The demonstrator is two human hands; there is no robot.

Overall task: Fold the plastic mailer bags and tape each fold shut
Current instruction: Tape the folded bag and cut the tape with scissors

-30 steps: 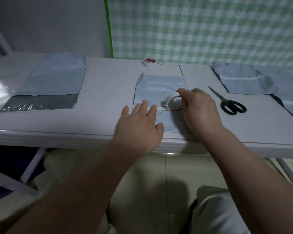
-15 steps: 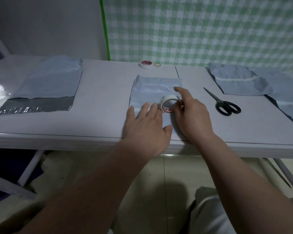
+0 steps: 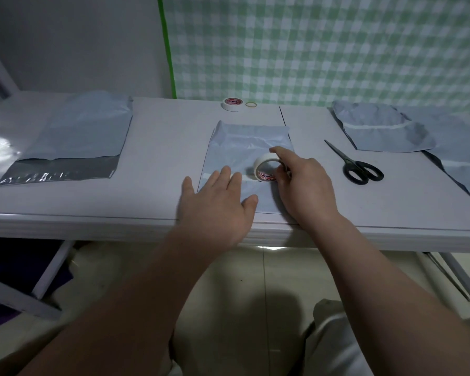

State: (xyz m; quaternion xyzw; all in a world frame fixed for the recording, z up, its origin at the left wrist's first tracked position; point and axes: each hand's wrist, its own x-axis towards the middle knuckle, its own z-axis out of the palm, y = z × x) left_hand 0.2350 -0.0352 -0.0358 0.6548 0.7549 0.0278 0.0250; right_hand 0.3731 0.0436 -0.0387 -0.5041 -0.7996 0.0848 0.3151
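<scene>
Taping step: bag (image 3: 242,142) pinned under flat, straight-fingered left hand (image 3: 217,204); roll (image 3: 261,162) gripped on edge in right hand (image 3: 307,188). Next, probably: unrolling across bag, pressing down, cutting with scissors (image 3: 349,162).

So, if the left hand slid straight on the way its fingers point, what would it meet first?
Only more of the folded mailer under the left hand; it passes left of the tape roll, then probably reaches the rubber band, though depth is unclear.
</scene>
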